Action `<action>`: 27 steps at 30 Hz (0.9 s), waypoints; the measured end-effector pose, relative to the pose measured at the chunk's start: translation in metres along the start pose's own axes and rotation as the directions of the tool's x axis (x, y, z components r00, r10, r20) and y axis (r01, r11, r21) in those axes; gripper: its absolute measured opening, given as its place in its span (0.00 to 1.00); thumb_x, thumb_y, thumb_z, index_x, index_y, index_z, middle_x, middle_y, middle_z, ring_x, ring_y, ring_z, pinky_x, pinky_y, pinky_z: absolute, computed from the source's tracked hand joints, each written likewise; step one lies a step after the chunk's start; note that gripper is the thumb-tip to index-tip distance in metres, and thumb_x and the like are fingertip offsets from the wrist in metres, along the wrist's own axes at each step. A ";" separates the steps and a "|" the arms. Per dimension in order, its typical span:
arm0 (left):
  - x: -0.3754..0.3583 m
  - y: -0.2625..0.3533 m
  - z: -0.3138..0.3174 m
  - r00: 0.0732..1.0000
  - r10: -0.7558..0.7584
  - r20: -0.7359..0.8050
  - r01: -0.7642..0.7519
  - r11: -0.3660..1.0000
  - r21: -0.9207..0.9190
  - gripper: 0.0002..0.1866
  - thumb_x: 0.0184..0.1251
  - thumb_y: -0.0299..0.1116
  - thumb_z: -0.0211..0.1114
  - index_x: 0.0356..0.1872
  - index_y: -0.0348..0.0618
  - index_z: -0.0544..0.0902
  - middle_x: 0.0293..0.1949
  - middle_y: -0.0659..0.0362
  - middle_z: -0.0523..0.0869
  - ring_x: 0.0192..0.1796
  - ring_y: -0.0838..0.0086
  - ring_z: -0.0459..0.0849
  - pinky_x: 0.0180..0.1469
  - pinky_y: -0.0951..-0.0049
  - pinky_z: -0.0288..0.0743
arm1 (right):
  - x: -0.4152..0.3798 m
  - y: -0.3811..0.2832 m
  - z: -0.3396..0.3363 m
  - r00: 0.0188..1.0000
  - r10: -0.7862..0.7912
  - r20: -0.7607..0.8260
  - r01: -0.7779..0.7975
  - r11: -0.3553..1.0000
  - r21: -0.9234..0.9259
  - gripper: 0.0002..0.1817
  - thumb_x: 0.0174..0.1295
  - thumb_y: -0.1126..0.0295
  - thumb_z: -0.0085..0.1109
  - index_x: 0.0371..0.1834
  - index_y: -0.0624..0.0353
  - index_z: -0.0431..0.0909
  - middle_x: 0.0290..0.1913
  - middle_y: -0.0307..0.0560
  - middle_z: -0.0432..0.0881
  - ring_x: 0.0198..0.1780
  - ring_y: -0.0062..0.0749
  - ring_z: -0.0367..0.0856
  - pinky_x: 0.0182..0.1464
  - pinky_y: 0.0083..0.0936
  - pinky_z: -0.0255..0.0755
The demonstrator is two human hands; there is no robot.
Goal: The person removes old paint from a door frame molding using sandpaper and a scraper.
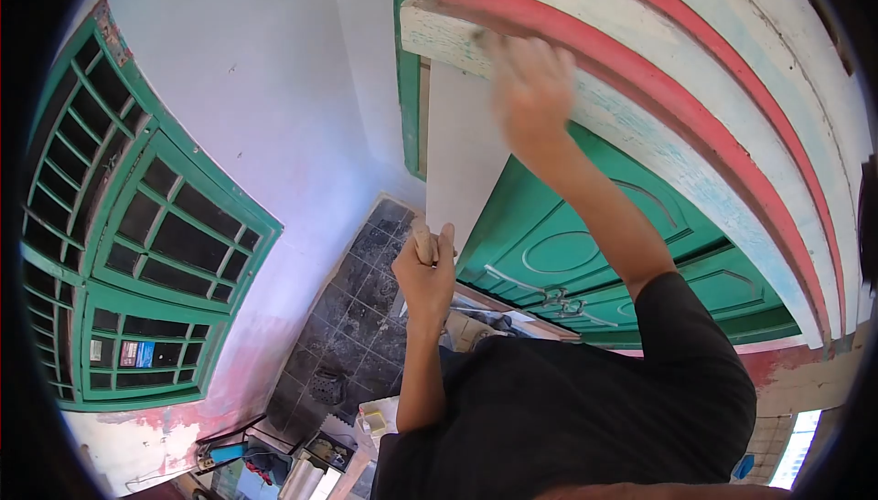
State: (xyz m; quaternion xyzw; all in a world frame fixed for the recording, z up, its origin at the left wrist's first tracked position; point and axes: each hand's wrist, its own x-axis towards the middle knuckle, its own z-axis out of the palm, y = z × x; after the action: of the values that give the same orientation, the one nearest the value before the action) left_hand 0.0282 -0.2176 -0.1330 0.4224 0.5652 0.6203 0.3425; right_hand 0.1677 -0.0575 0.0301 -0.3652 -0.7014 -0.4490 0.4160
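Note:
My right hand [530, 89] is raised to the white and red moulding [622, 116] above the green door [567, 244]. It is smeared by motion, with its fingers at the moulding's lower white band; a small dark thing shows at the fingertips, too blurred to name. Lower down, in front of the tiled floor, my left hand [426, 276] is closed round a short, light brown object [422, 240], which stands up between thumb and fingers. What this object is cannot be made out.
A green-framed window [165, 226] with dark panes is in the pale wall [274, 70] at the left. Below are a dark tiled floor [357, 317], a white surface with a yellowish container [373, 422], and assorted items at the bottom left. Door handles [558, 301] stick out from the green door.

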 end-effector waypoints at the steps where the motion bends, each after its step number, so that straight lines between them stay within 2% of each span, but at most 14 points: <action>1: 0.003 -0.005 0.005 0.999 0.038 0.016 -0.039 0.999 0.030 0.18 0.74 0.32 0.72 0.25 0.37 0.76 0.20 0.60 0.78 0.26 0.80 0.72 0.32 0.73 0.70 | 0.013 -0.010 0.019 0.998 -0.065 -0.026 0.066 0.997 0.029 0.15 0.52 0.73 0.62 0.44 0.59 0.87 0.36 0.37 0.78 0.41 0.33 0.79 0.43 0.36 0.67; 2: 0.002 -0.007 0.009 0.997 0.069 0.036 -0.071 0.996 0.061 0.18 0.74 0.32 0.72 0.25 0.37 0.76 0.20 0.60 0.78 0.26 0.80 0.72 0.32 0.73 0.70 | 0.025 -0.022 0.037 0.991 -0.127 -0.046 0.130 0.990 0.058 0.14 0.51 0.73 0.62 0.42 0.60 0.87 0.36 0.38 0.78 0.42 0.33 0.79 0.43 0.36 0.69; 4: 0.001 0.007 0.013 0.996 0.052 0.073 -0.055 0.998 0.038 0.19 0.75 0.32 0.72 0.25 0.38 0.75 0.23 0.60 0.80 0.27 0.80 0.78 0.30 0.75 0.73 | 0.048 -0.046 0.076 0.976 -0.206 -0.069 0.208 0.978 0.019 0.06 0.47 0.70 0.63 0.26 0.59 0.83 0.34 0.42 0.76 0.41 0.39 0.77 0.42 0.34 0.70; 5: -0.003 0.012 0.014 0.993 0.039 0.111 -0.041 0.999 0.016 0.19 0.75 0.33 0.72 0.25 0.40 0.73 0.26 0.61 0.82 0.27 0.80 0.83 0.29 0.77 0.77 | 0.051 -0.050 0.083 0.977 -0.205 -0.062 0.207 0.978 0.022 0.06 0.47 0.70 0.63 0.26 0.59 0.83 0.34 0.42 0.76 0.41 0.39 0.77 0.42 0.34 0.70; 7: -0.011 0.011 0.013 0.994 0.032 0.101 -0.035 0.999 0.021 0.20 0.75 0.32 0.72 0.25 0.40 0.73 0.25 0.61 0.81 0.28 0.79 0.83 0.29 0.77 0.77 | 0.058 -0.057 0.088 0.994 -0.106 0.027 0.100 0.983 0.156 0.05 0.46 0.71 0.63 0.25 0.59 0.84 0.35 0.44 0.78 0.43 0.41 0.79 0.44 0.37 0.75; 9: -0.017 0.008 0.006 0.997 0.029 0.067 -0.030 0.999 0.018 0.20 0.75 0.32 0.72 0.24 0.40 0.72 0.25 0.62 0.80 0.28 0.79 0.83 0.29 0.77 0.77 | 0.035 -0.046 0.069 0.995 -0.096 -0.029 0.099 0.976 0.194 0.04 0.47 0.72 0.63 0.25 0.59 0.83 0.35 0.44 0.78 0.43 0.41 0.80 0.44 0.37 0.76; 11: -0.027 0.003 -0.007 1.000 0.003 -0.030 -0.004 0.999 -0.045 0.17 0.73 0.33 0.72 0.26 0.36 0.77 0.21 0.61 0.80 0.26 0.82 0.73 0.31 0.74 0.69 | 0.007 -0.032 0.044 0.993 -0.077 -0.087 0.095 0.969 0.227 0.03 0.48 0.73 0.64 0.25 0.59 0.83 0.35 0.44 0.78 0.43 0.41 0.80 0.44 0.37 0.78; 13: -0.029 0.003 -0.018 0.997 0.009 -0.073 -0.009 1.000 -0.003 0.17 0.73 0.33 0.72 0.26 0.36 0.77 0.21 0.61 0.80 0.26 0.82 0.74 0.31 0.74 0.69 | -0.001 -0.025 0.034 0.998 -0.042 -0.037 0.046 0.992 0.121 0.02 0.49 0.73 0.64 0.26 0.59 0.83 0.35 0.45 0.78 0.44 0.40 0.81 0.43 0.35 0.79; 17: -0.028 0.022 -0.018 0.996 0.012 -0.083 -0.008 0.999 0.048 0.19 0.73 0.34 0.72 0.24 0.37 0.76 0.21 0.61 0.80 0.27 0.82 0.74 0.31 0.74 0.69 | 0.038 -0.055 0.088 0.999 -0.014 -0.052 0.025 0.978 0.208 0.04 0.49 0.74 0.64 0.29 0.60 0.84 0.35 0.45 0.79 0.45 0.39 0.81 0.43 0.33 0.80; 19: -0.031 0.022 -0.015 0.997 0.021 -0.081 -0.019 0.999 0.030 0.19 0.73 0.34 0.72 0.24 0.36 0.77 0.21 0.61 0.80 0.27 0.82 0.74 0.31 0.74 0.69 | 0.058 -0.068 0.097 0.978 -0.189 0.090 0.178 0.977 0.115 0.06 0.50 0.74 0.63 0.31 0.60 0.84 0.36 0.46 0.78 0.45 0.39 0.81 0.44 0.35 0.80; 20: -0.031 0.021 -0.015 0.996 0.034 -0.087 -0.033 0.999 0.008 0.19 0.74 0.34 0.72 0.24 0.36 0.77 0.21 0.61 0.80 0.26 0.82 0.74 0.30 0.74 0.69 | 0.057 -0.067 0.094 0.979 -0.188 0.085 0.177 0.977 0.119 0.06 0.50 0.74 0.63 0.31 0.60 0.84 0.36 0.46 0.78 0.45 0.39 0.81 0.44 0.35 0.80; 22: -0.037 0.012 -0.020 0.995 0.012 -0.097 -0.013 1.000 -0.005 0.18 0.74 0.34 0.72 0.25 0.36 0.78 0.21 0.61 0.80 0.27 0.82 0.74 0.30 0.74 0.69 | 0.042 -0.057 0.087 0.995 -0.081 -0.051 0.090 0.974 0.207 0.07 0.49 0.74 0.64 0.32 0.59 0.84 0.36 0.46 0.78 0.45 0.40 0.81 0.43 0.35 0.80; 26: -0.042 0.012 -0.023 0.994 -0.010 -0.108 0.009 1.000 -0.014 0.16 0.73 0.33 0.72 0.26 0.35 0.80 0.21 0.60 0.82 0.26 0.81 0.76 0.31 0.74 0.71 | -0.046 -0.043 0.021 0.980 0.074 0.187 -0.137 0.927 0.350 0.08 0.59 0.73 0.67 0.41 0.56 0.84 0.37 0.46 0.78 0.43 0.43 0.82 0.41 0.39 0.79; 27: -0.039 0.014 -0.020 0.995 0.000 -0.105 -0.002 1.000 -0.012 0.16 0.73 0.33 0.72 0.26 0.35 0.80 0.21 0.60 0.82 0.26 0.81 0.76 0.31 0.74 0.71 | -0.064 -0.042 -0.001 0.962 0.134 0.236 -0.216 0.903 0.370 0.09 0.58 0.71 0.70 0.42 0.57 0.85 0.35 0.47 0.77 0.41 0.45 0.81 0.40 0.40 0.78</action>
State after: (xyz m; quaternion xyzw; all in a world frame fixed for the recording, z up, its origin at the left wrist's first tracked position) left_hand 0.0271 -0.2630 -0.1242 0.3875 0.5783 0.6453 0.3148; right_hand 0.1553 -0.0814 -0.0417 -0.3805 -0.7803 -0.2199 0.4450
